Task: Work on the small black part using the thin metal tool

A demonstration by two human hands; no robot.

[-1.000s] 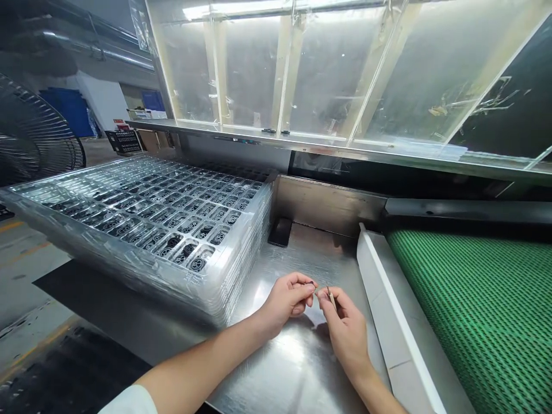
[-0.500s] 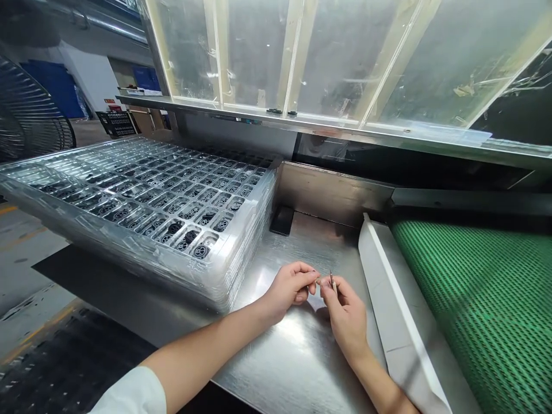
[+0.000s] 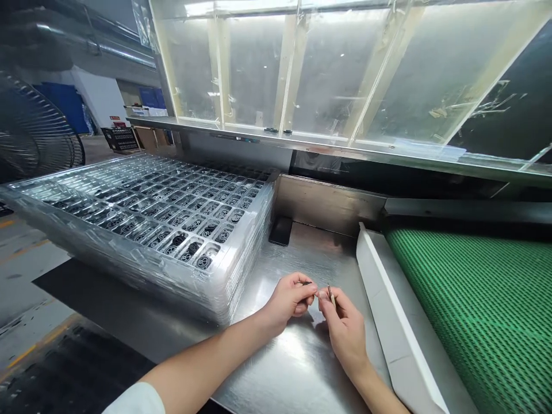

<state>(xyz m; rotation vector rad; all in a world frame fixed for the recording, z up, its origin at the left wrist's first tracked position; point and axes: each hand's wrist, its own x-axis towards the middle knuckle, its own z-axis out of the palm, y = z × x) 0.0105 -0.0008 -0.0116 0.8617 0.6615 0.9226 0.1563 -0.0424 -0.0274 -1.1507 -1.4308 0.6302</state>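
piece [image 3: 306,283], small and dark, is sitting lower centre, left hand [image 3: 290,299] pinching it, its long axis too small to tell; just right, right hand [image 3: 347,325] is gripping a slim tool [image 3: 331,295] pointing upward; tray stack [image 3: 242,270] is filling mid-left, white divider [image 3: 387,310] standing before the green belt [image 3: 483,293], lower right.

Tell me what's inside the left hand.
In the left hand, a sliver of a small dark piece shows between thumb and fingers. They cover the rest of it, so its full shape and anything deeper in the palm cannot be seen.
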